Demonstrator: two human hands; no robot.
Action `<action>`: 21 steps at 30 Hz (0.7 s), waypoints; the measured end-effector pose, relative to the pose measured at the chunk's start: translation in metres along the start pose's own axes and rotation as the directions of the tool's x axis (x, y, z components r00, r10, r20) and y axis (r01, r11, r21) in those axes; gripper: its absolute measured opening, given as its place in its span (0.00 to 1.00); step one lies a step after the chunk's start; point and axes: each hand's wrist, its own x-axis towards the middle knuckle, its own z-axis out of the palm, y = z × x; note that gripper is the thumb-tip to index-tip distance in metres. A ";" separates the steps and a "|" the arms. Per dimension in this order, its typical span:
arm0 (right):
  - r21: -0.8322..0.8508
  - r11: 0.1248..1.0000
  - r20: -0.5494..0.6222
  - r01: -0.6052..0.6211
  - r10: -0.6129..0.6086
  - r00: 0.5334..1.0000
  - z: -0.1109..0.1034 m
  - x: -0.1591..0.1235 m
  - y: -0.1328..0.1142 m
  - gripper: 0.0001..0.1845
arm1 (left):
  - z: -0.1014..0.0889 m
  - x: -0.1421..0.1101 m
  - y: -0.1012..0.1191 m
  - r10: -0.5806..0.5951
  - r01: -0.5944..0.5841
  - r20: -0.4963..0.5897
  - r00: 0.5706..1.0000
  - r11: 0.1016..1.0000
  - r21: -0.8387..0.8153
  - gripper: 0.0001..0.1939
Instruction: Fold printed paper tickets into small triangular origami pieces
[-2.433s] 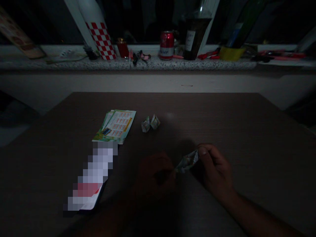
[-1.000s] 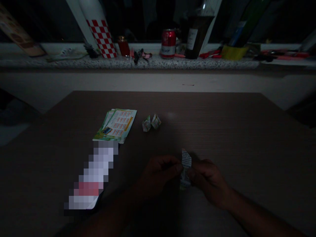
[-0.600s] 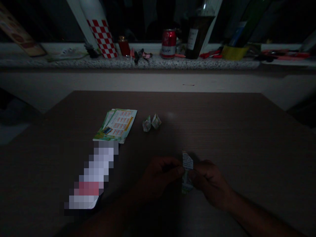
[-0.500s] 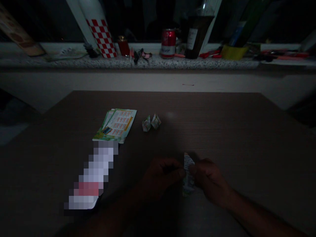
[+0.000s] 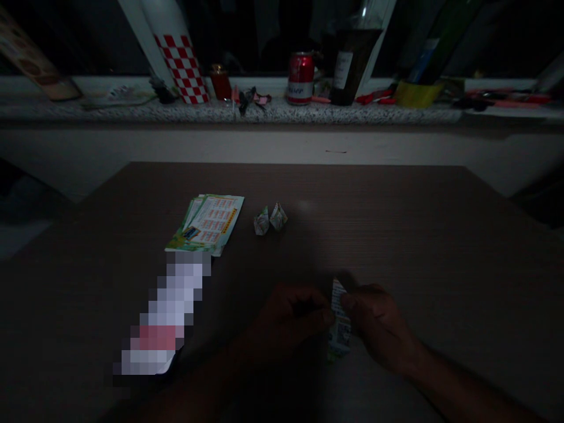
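Pinching paper strip (image 5: 341,338): between both hands, to the right of and nearer than card stack (image 5: 209,223); lifted or resting on table (image 5: 418,235), cannot tell.
Left hand (image 5: 295,311): thumb and forefinger closed to a pinch at strip's left edge; rear fingers curled, detail lost in the dark.
Right hand (image 5: 381,323): thumb down on upper right of printed face, fingers bent behind; grip underneath hidden.
Strip face: small text at far part, picture patch lower, green at near end.
Strip axis: long, running near to far, almost no sideways lean.
Pointed end: facing away from hands, short of card stack's near edge.
Crease: judged best to match edges first, anchor with left pinch, then run right thumb along fold in one firm pass.
Point: keep crisp; avoid squashing tip or letting layers slide.
Folded pieces (image 5: 278,217): two, just right of card stack.
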 end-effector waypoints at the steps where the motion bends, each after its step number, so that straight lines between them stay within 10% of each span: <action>1: 0.005 1.000 0.013 0.000 0.000 1.000 0.000 0.000 0.000 0.26 | 0.000 0.000 -0.001 0.002 -0.002 -0.001 1.000 1.000 0.002 0.16; 16: 0.149 0.987 -0.063 -0.062 0.072 0.995 -0.003 0.001 0.002 0.17 | -0.001 -0.002 0.001 0.001 -0.002 -0.011 1.000 0.997 -0.073 0.13; 18: 0.127 0.992 -0.161 -0.003 0.023 0.987 -0.004 0.003 0.000 0.07 | -0.001 -0.001 0.004 -0.035 0.022 -0.078 0.996 0.986 -0.164 0.12; 21: -0.082 0.985 -0.196 0.154 -0.167 0.966 -0.006 0.007 -0.003 0.17 | -0.002 -0.001 0.011 -0.098 0.078 -0.081 0.992 0.972 -0.223 0.10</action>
